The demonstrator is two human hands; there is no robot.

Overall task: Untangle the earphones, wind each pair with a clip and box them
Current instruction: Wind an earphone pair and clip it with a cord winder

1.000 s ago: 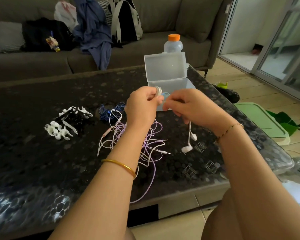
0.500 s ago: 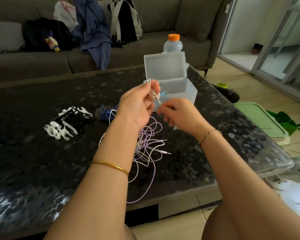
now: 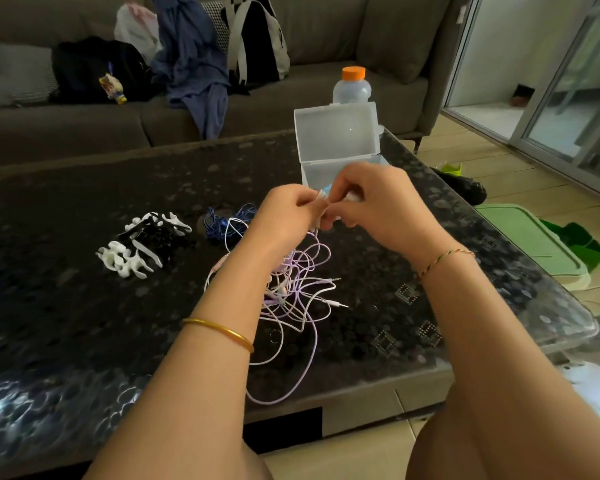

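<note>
My left hand (image 3: 286, 216) and my right hand (image 3: 378, 202) meet above the table, both pinching a wound white earphone (image 3: 323, 202) between their fingertips; the clip on it is mostly hidden. Below them lies a tangle of white and purple earphone cables (image 3: 298, 292) with loose jack plugs. A blue earphone bundle (image 3: 222, 221) sits left of my left hand. A pile of white and black clips (image 3: 142, 244) lies further left. The clear plastic box (image 3: 336, 140) stands open just behind my hands, lid upright.
A dark glass-topped table (image 3: 84, 323) holds everything. An orange-capped bottle (image 3: 352, 86) stands behind the box. A sofa (image 3: 66, 126) with bags and clothes runs along the back. A green lid (image 3: 530, 240) and a shoe lie on the floor at right.
My right hand rose from below the left hand to meet it at fingertip level. The earbuds that dangled a second ago are drawn up into my hands.
</note>
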